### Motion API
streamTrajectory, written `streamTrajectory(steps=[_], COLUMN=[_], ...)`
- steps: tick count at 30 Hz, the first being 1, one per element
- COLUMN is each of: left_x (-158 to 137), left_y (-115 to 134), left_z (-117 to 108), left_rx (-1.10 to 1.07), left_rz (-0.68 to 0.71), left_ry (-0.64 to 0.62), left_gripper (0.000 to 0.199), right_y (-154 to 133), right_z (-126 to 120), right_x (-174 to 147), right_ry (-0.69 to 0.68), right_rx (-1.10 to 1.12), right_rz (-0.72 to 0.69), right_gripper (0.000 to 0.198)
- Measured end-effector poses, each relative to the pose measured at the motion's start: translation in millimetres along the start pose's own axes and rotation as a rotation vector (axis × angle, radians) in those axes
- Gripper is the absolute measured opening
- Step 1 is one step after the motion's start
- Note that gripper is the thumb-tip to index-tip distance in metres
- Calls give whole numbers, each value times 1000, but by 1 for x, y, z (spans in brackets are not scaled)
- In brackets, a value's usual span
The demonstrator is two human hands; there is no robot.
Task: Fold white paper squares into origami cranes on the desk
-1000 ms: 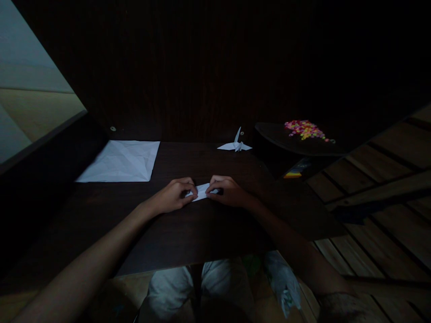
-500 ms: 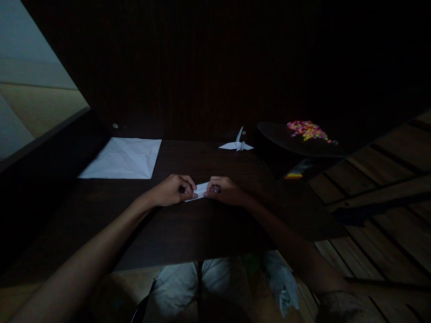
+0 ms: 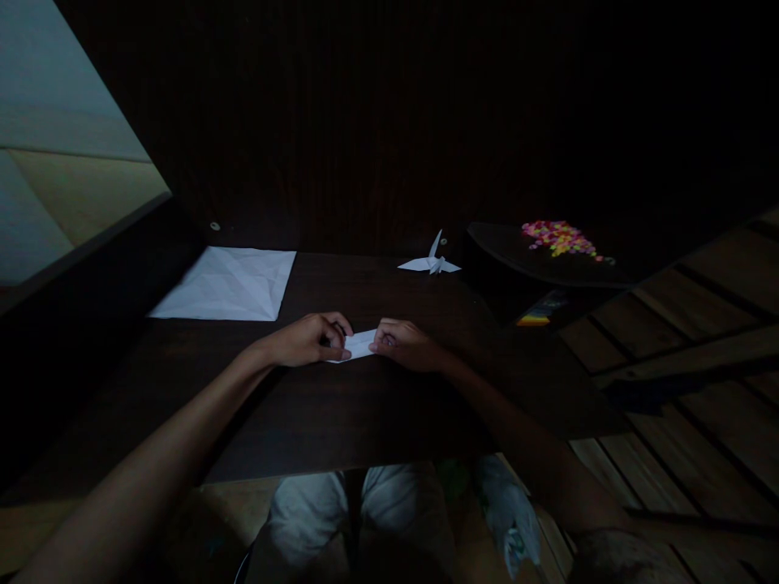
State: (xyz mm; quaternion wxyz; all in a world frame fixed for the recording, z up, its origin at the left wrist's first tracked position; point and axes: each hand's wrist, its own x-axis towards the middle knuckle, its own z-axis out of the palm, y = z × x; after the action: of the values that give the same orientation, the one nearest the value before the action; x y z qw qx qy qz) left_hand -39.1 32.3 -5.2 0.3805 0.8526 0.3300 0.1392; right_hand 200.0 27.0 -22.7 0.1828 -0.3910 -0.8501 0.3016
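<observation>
Between my two hands lies a small folded piece of white paper (image 3: pixel 361 344), low over the dark tabletop. My left hand (image 3: pixel 310 338) pinches its left end, thumb along the near edge and fingers curled above. At the right end, my right hand (image 3: pixel 405 344) grips the paper between thumb and bent fingers. Both hands cover the paper's ends, so only its middle strip shows. Beyond them, a white origami crane (image 3: pixel 433 264) stands near the back panel. Farther left a larger creased white sheet (image 3: pixel 228 284) lies flat.
On a rounded dark shelf (image 3: pixel 487 237) at right lies a heap of small colourful pieces (image 3: pixel 560 238). Under that shelf sits a yellow-edged item (image 3: pixel 534 321). A dark side board (image 3: pixel 91 259) bounds the left. Wooden slats (image 3: pixel 699 405) and a pale plastic bag (image 3: pixel 511 515) are below.
My left hand has shifted slightly left along the paper, and its index finger has lifted a little. My right hand keeps its grip. The whole view has shifted slightly.
</observation>
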Motion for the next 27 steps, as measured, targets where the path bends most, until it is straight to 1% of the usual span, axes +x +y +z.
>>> streamTrajectory(steps=[3, 6, 9, 10, 14, 19, 27], left_x=[-1, -1, -1, -1, -2, -2, -4], left_y=[2, 3, 3, 3, 2, 2, 8], left_z=[-1, 0, 1, 2, 3, 4, 3], left_rx=[3, 9, 34, 44, 59, 120, 247], left_rz=[8, 44, 84, 88, 102, 146, 136], left_ry=[2, 10, 42, 55, 55, 32, 39], left_gripper=[23, 15, 19, 20, 20, 23, 18], right_y=[-1, -2, -4, -4, -9, -11, -10], right_z=[-1, 2, 8, 10, 15, 18, 20], right_x=[0, -2, -4, -5, -4, 1, 3], right_ry=[13, 48, 74, 73, 58, 57, 58], right_rx=[-11, -19, -35, -41, -13, 42, 37], right_rz=[-23, -64, -124, -151, -234, -214, -170], right_gripper=[12, 5, 16, 16, 6, 10, 9])
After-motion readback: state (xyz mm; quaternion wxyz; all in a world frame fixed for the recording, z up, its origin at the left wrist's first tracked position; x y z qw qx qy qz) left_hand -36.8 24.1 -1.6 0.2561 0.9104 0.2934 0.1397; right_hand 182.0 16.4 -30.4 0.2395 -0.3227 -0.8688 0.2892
